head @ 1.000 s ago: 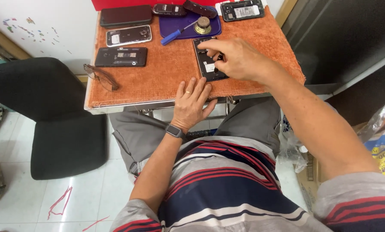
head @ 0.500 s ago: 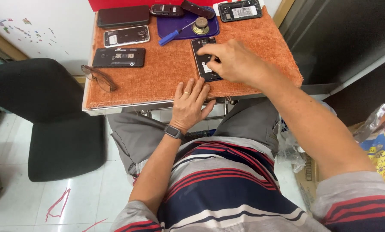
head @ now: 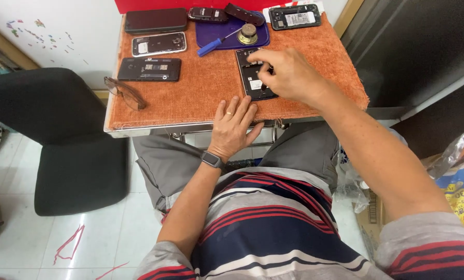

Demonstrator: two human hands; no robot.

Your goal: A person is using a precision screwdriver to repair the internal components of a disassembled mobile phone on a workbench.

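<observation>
Eyeglasses (head: 125, 92), blue screwdriver (head: 211, 45), opened phones (head: 149, 69) beside right hand (head: 289, 78).

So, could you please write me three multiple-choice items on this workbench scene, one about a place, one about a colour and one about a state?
1. Where do the eyeglasses lie?
A. On the purple tray
B. Near the left edge of the orange mat
C. On the floor

2. What colour is the handle of the screwdriver?
A. Blue
B. Yellow
C. Green

3. How is the left hand placed?
A. Holding the screwdriver
B. Lifted clear of the table
C. Flat, palm down, on the mat's near edge

Answers:
1 B, since the glasses sit on the mat by its left edge, below the dark phones.
2 A, since the handle shows blue where it juts off the purple tray.
3 C, since its fingers are spread on the mat, while the right hand works over the opened phone.
</observation>
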